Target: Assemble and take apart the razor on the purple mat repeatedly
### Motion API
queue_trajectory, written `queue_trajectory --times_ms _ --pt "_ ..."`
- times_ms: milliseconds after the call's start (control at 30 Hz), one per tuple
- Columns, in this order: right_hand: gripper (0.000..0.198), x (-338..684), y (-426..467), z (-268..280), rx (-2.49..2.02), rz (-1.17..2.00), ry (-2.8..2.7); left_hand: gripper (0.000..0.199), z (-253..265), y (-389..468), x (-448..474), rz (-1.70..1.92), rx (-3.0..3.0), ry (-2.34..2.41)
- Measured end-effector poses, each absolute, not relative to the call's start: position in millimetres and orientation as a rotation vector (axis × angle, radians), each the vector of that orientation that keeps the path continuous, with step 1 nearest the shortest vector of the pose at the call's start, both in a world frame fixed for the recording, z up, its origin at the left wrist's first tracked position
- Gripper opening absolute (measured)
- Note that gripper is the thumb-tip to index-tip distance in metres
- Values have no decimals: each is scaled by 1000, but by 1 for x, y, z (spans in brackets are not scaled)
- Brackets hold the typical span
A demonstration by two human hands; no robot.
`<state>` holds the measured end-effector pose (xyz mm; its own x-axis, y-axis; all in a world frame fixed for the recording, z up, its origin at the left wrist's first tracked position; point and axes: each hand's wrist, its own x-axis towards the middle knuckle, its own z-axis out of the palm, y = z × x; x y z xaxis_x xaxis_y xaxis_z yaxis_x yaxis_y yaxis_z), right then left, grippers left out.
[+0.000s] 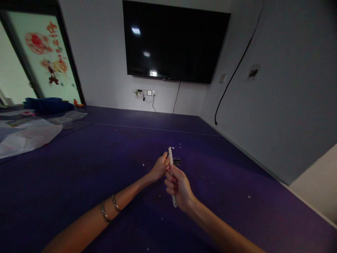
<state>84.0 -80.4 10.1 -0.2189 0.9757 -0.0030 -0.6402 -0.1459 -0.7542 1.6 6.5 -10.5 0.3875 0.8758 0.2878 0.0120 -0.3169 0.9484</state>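
Note:
My right hand (179,186) is closed around a slim white-handled tool (170,156), with a rounded lower end showing below the fist. The tool points away from me, and I cannot tell its kind. My left hand (160,168) is also closed, right beside the tool's upper part. A bit of something dark shows by its fingertips, mostly hidden. Just past the hands lies a small black slotted piece (177,161), partly covered by the tool and fingers. Small white scraps (180,144) are scattered close to it on the dark purple surface (126,225).
At the far left lie white plastic sheeting (31,135), a clear plastic bag (70,117) and a dark blue cloth bundle (48,104). A television (176,42) hangs above wall sockets (149,93). A black cable (233,79) dangles down the right wall.

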Motion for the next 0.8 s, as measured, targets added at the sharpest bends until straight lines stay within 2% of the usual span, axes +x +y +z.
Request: queue_trajectory --times_ms 800 --pt "24 83 -78 20 -570 1691 -700 13 -3 7 -2 1103 1727 858"
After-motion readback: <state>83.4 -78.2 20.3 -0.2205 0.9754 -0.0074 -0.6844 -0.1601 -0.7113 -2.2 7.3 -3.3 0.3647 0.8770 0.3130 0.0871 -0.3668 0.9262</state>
